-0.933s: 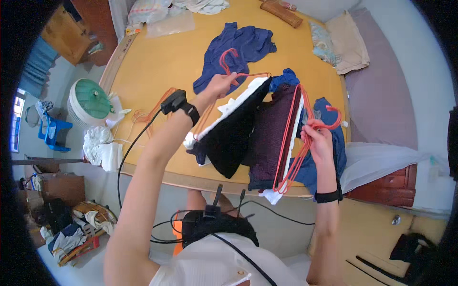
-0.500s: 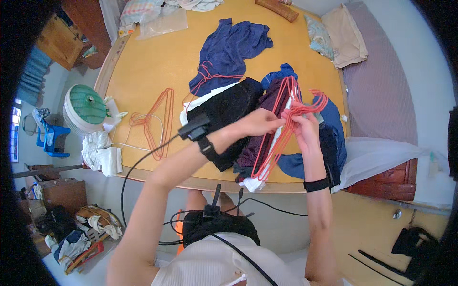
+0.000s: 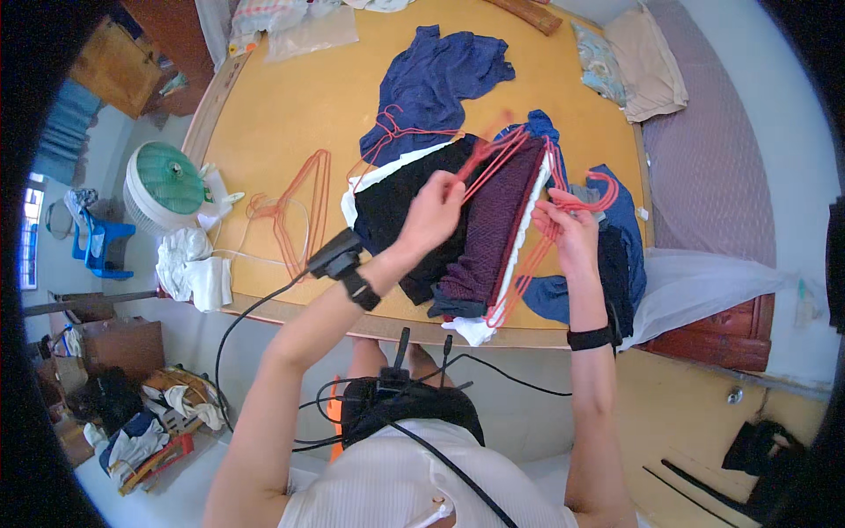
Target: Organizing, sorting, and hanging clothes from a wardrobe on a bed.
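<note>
My left hand [image 3: 433, 211] is closed on a red wire hanger [image 3: 482, 158], smeared by motion, above the black garment [image 3: 396, 198]. To its right, my right hand [image 3: 570, 233] grips a bunch of red hangers [image 3: 600, 195] by their hook ends; their loops hang beside a dark purple garment [image 3: 503, 220] with a white edge. Beyond the black garment, another red hanger [image 3: 396, 132] rests partly on a crumpled navy garment [image 3: 431, 88]. More red hangers [image 3: 280, 216] lie on the yellow tabletop [image 3: 264, 106] at the left. Blue clothing [image 3: 629, 229] lies under and beside my right wrist.
A green and white fan [image 3: 163, 180] stands by the left edge, near folded white cloths [image 3: 198, 268]. Pillows [image 3: 647, 66] and a rolled brown item [image 3: 528, 13] are at the far right. Black cables [image 3: 510, 381] run around my waist and left arm.
My left hand has drawn away leftward from my right hand, taking a red hanger off the bunch. My right hand stays near the same place with the others.
</note>
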Demonstrator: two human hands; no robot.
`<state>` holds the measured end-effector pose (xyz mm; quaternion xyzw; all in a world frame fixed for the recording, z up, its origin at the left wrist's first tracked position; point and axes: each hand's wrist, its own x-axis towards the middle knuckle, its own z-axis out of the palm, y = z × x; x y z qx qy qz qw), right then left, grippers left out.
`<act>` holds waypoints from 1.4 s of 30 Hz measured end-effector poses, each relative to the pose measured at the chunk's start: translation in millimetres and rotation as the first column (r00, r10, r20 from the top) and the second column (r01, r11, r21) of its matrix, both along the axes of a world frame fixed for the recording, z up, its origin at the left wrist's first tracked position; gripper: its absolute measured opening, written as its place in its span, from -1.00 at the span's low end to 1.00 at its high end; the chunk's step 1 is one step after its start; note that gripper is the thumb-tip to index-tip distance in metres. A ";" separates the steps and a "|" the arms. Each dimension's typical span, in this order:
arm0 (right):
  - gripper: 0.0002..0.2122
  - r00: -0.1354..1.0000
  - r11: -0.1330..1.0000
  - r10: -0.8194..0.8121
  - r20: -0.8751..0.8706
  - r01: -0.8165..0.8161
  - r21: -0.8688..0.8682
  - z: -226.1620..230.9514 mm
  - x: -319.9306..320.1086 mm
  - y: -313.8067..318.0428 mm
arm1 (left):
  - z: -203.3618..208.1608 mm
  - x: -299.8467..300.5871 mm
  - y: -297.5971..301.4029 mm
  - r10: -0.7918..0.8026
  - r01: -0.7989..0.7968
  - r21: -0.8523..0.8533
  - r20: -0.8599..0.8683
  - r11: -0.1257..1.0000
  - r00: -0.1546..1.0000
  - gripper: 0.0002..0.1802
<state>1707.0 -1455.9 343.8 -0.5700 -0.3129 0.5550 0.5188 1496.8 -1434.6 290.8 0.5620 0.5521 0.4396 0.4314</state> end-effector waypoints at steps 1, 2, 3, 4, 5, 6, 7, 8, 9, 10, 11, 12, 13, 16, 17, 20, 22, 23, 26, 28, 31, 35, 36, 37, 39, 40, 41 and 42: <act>-0.77 1.000 1.000 -0.009 -0.023 0.009 -0.006 0.2 -2.6 -2.0 | 4.7 -21.0 -2.6 0.039 -0.039 0.001 -0.051 0.999 0.998 -0.72; -0.77 0.999 1.000 -0.003 -0.051 0.003 -0.005 -0.3 -4.4 -5.0 | 10.3 -40.9 -4.8 0.099 -0.101 -0.046 -0.058 0.994 0.993 -0.69; -0.75 1.000 1.000 0.003 -0.009 -0.003 -0.027 7.8 -13.9 -6.0 | 11.5 -64.0 -8.9 0.223 -0.214 0.071 -0.153 0.974 0.963 -0.70; -0.74 1.000 1.000 -0.004 -0.011 0.004 -0.023 2.4 -20.7 -9.1 | 1.3 -86.9 -13.9 0.284 -0.273 0.095 -0.137 0.957 0.949 -0.71; -0.73 1.000 1.000 -0.009 -0.014 0.009 -0.020 -3.2 -23.9 -12.8 | -14.6 -109.6 -19.7 0.346 -0.332 0.120 -0.121 0.936 0.931 -0.72; -0.74 1.000 0.999 -0.009 -0.014 0.009 -0.041 -8.2 -27.3 -17.7 | -28.8 -132.7 -27.2 0.392 -0.385 0.078 -0.121 0.920 0.912 -0.74; -0.75 0.999 0.998 -0.042 0.018 0.043 -0.046 -0.4 -16.3 -25.3 | -32.7 -141.6 -27.1 0.379 -0.379 0.017 -0.084 0.925 0.922 -0.68; -0.75 0.999 0.998 -0.041 0.030 0.042 -0.048 0.5 -10.9 -28.8 | -46.5 -158.7 -28.4 0.439 -0.438 0.030 -0.061 0.898 0.896 -0.68; -0.75 0.998 0.997 -0.047 0.039 0.049 -0.051 0.0 -11.9 -33.1 | -65.5 -181.3 -29.2 0.491 -0.489 0.042 -0.040 0.871 0.870 -0.67; -0.75 0.998 0.997 -0.048 0.042 0.050 -0.058 0.0 -15.0 -34.5 | -83.1 -206.7 -30.0 0.517 -0.515 0.047 -0.047 0.856 0.855 -0.67; -0.76 0.998 0.997 -0.047 0.043 0.050 -0.066 -2.1 -19.0 -32.9 | -101.2 -237.2 -32.9 0.572 -0.571 0.023 -0.018 0.820 0.820 -0.68; -0.75 0.998 0.997 -0.049 0.034 0.051 -0.059 -3.8 -23.8 -36.5 | -118.7 -265.7 -35.5 0.608 -0.608 -0.006 0.017 0.794 0.794 -0.69; -0.75 0.998 0.997 -0.055 0.029 0.056 -0.051 -5.7 -29.4 -38.3 | -137.8 -291.0 -36.7 0.613 -0.613 -0.006 0.019 0.790 0.790 -0.69; -0.79 0.995 0.993 -0.081 0.063 0.086 -0.076 -12.1 -37.1 -32.2 | -184.1 -344.0 -24.7 0.694 -0.618 -0.349 0.159 0.705 0.702 -0.70; -0.80 0.996 0.994 -0.077 0.052 0.081 -0.079 -16.5 -38.3 -26.3 | -195.7 -352.8 -20.2 0.727 -0.627 -0.417 0.134 0.658 0.673 -0.70; -0.83 0.989 0.986 -0.111 0.098 0.122 -0.113 -26.2 -63.8 -14.6 | -245.5 -398.6 -17.6 0.752 -0.628 -0.463 0.142 0.626 0.644 -0.70; -0.83 0.981 0.979 -0.139 0.134 0.156 -0.133 -30.7 -67.7 -6.4 | -277.8 -411.5 -11.6 0.785 -0.622 -0.520 0.169 0.585 0.596 -0.71; -0.83 0.975 0.974 -0.163 0.153 0.184 -0.132 -33.4 -66.6 -0.9 | -291.3 -413.8 -6.6 0.770 -0.597 -0.533 0.180 0.600 0.613 -0.71; -0.82 0.948 0.956 -0.224 0.224 0.259 -0.137 -36.4 -62.1 5.6 | -317.9 -416.8 8.7 0.773 -0.586 -0.587 0.112 0.559 0.625 -0.64; -0.81 0.943 0.952 -0.235 0.234 0.272 -0.142 -41.6 -57.3 9.0 | -334.4 -427.4 12.8 0.727 -0.595 -0.530 0.062 0.604 0.684 -0.55; -0.79 0.934 0.944 -0.265 0.239 0.302 -0.135 -43.5 -53.5 16.9 | -348.0 -441.5 6.4 0.595 -0.701 -0.145 -0.427 0.698 0.681 -0.46; -0.83 0.902 0.914 -0.351 0.250 0.389 -0.119 -24.6 -38.0 16.9 | -319.4 -453.1 11.4 0.454 -0.741 -0.054 -0.759 0.670 0.466 -0.43; -0.84 0.907 0.920 -0.358 0.221 0.384 -0.085 -17.1 -26.3 12.4 | -308.8 -451.7 11.0 0.512 -0.733 0.064 -0.756 0.678 0.407 -0.44; -0.85 0.905 0.920 -0.372 0.205 0.389 -0.046 -7.8 -13.9 5.2 | -290.4 -432.0 16.5 0.511 -0.720 0.061 -0.746 0.692 0.427 -0.44; -0.87 0.865 0.886 -0.448 0.226 0.463 -0.016 31.0 -9.3 -4.8 | -229.1 -388.2 21.9 0.529 -0.671 -0.138 -0.508 0.729 0.680 -0.46; -0.87 0.876 0.903 -0.413 0.247 0.429 -0.012 45.7 -0.7 -10.1 | -225.1 -381.5 21.5 0.535 -0.672 -0.125 -0.507 0.730 0.676 -0.46; -0.88 0.885 0.919 -0.378 0.271 0.395 -0.009 60.5 5.6 -16.1 | -226.9 -372.2 22.8 0.526 -0.614 -0.118 -0.406 0.781 0.747 -0.50; -0.88 0.882 0.922 -0.367 0.296 0.386 -0.006 76.3 8.9 -23.7 | -219.3 -366.5 18.1 0.507 -0.559 -0.104 -0.310 0.823 0.804 -0.53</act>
